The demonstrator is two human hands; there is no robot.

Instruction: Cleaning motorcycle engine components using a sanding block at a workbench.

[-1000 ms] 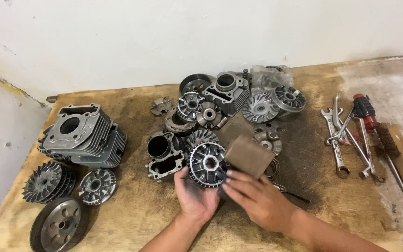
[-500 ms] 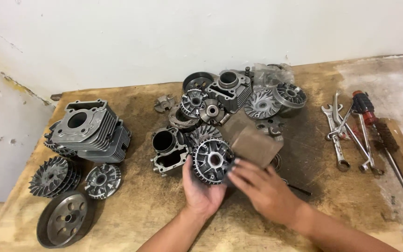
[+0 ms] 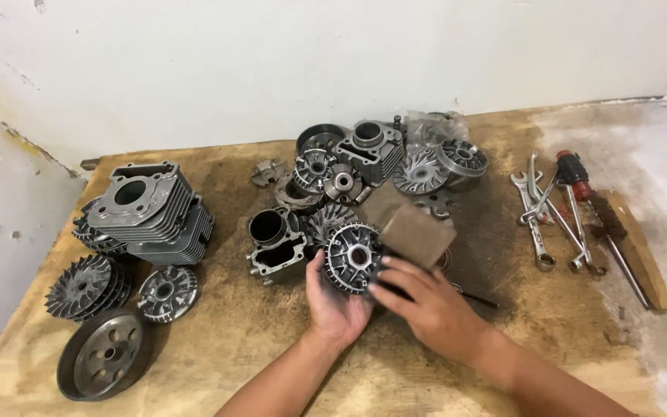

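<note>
Stained plywood board (image 3: 218, 340) on grey floor (image 3: 658, 147) — scuffed white wall (image 3: 272, 62) behind.

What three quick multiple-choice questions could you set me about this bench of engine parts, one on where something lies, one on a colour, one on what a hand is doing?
1. Where do the wrenches lie?
A. right of the parts pile
B. left edge of the board
C. on the finned cylinder

2. What colour is the screwdriver handle?
A. blue
B. red and black
C. yellow

3. What is the left hand doing?
A. resting flat on the board
B. gripping a wrench
C. cradling a finned metal wheel

Answers: 1 A, they sit by the board's right side. 2 B, red with black shows. 3 C, fingers wrap under the wheel while the right hand presses a brown pad to it.
</note>
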